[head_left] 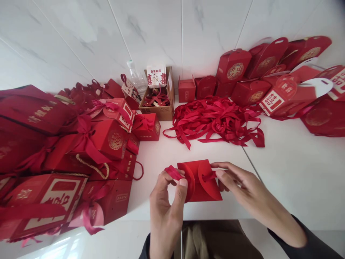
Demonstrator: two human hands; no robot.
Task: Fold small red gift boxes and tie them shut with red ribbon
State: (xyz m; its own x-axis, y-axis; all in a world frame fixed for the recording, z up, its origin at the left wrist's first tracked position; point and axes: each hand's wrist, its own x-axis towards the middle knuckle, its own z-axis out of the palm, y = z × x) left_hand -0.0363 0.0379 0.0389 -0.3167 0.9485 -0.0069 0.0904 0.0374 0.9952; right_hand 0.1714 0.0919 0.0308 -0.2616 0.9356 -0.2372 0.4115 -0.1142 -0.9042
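A small red gift box (199,190) with two rounded flaps lies before me at the front of the white table. A red ribbon (208,176) passes through an opening in its right flap. My left hand (169,198) is at the box's left side, thumb and fingers closed on one ribbon end (174,172). On the other side, my right hand (239,183) pinches the ribbon close to the right flap. The fingers partly cover both box edges, and how the ribbon runs under the left flap is hidden.
Behind the box lies a heap of loose red ribbons (212,120). A cardboard box (161,113) holding small red items stands by the tiled wall. Ribboned gift boxes (107,140) are stacked at left; more red boxes (233,66) stand at back right.
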